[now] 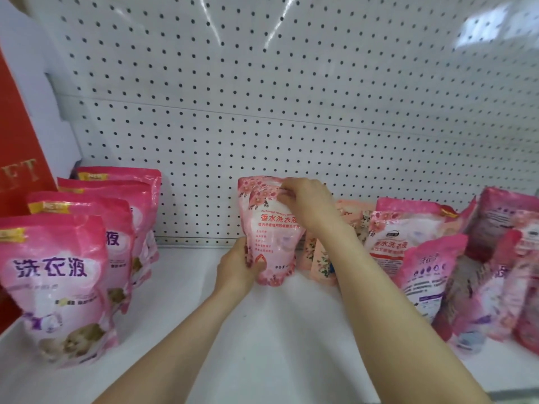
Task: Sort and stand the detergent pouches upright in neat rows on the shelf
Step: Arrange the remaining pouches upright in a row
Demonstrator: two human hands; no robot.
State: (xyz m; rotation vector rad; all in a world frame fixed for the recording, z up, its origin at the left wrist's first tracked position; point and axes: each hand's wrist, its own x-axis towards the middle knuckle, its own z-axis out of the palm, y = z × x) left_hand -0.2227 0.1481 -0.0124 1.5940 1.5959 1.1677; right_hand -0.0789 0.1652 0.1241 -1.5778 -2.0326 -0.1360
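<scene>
The light pink, flower-printed plastic detergent pouch [271, 228] is at the centre of the white shelf board [262, 330], upright, printed face toward the camera, near the white perforated back panel [262, 97]. Its base sits low against the board; whether it touches the board cannot be told.

Left hand [237, 265]: fingers curled round the pouch's lower left edge, thumb across the front near the base.

Right hand [306, 205]: fingers pinching the pouch's top edge at the right corner.

Left of the scene: four deep pink plastic pouches with purple lettering [58, 272] stand upright in one row running from near to far, each overlapping the one behind it. They are well apart from the held pouch. A red cardboard box with gold letters [17, 141] stands at their left.

Right of the scene: a loose group of mixed pink pouches [437, 258] leans at different angles. Pale peach floral pouches [320, 258] lie tilted just beside the held pouch, partly hidden by the right forearm.
</scene>
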